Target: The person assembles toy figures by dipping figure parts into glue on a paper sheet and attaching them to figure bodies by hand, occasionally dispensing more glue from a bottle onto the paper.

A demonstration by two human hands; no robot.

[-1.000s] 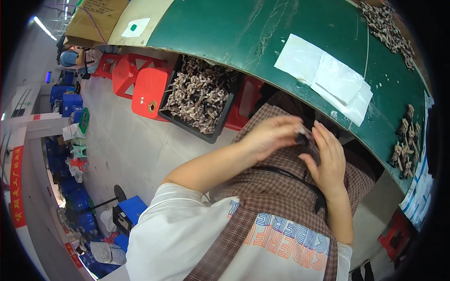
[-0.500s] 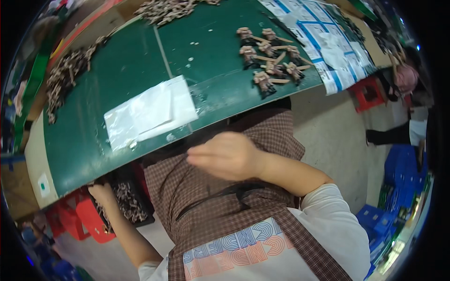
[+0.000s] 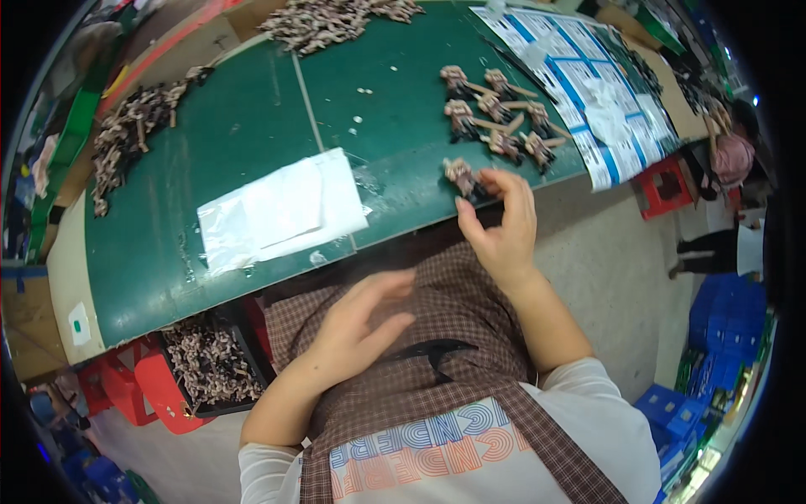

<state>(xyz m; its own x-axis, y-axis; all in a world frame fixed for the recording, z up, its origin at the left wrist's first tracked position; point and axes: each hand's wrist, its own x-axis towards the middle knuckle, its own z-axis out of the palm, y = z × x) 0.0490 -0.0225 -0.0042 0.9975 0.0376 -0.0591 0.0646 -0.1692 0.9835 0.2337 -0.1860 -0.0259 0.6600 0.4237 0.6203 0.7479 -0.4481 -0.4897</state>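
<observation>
Along the near right edge of the green table (image 3: 403, 109), my right hand (image 3: 508, 227) has its thumb and fingers closed around a small toy figurine (image 3: 459, 175) with a light top and dark lower part. Its lower end is partly hidden by the fingers. Just beyond lies a group of similar figurines (image 3: 504, 143) with long tan blades sticking out to the right. My left hand (image 3: 357, 328) hovers over my brown checked apron (image 3: 428, 382), empty, with thumb and fingers apart.
White sheets (image 3: 281, 210) lie near the table's front edge. Piles of small parts (image 3: 134, 126) sit at the left and far side. A black tray (image 3: 214, 361) of parts stands below the table, beside a red stool (image 3: 155, 391). Blue-white printed sheets (image 3: 579, 92) cover the right end.
My left hand has come up from the black tray to in front of my apron. My right hand has moved right and forward onto the nearest figurine, which has shifted left from the group.
</observation>
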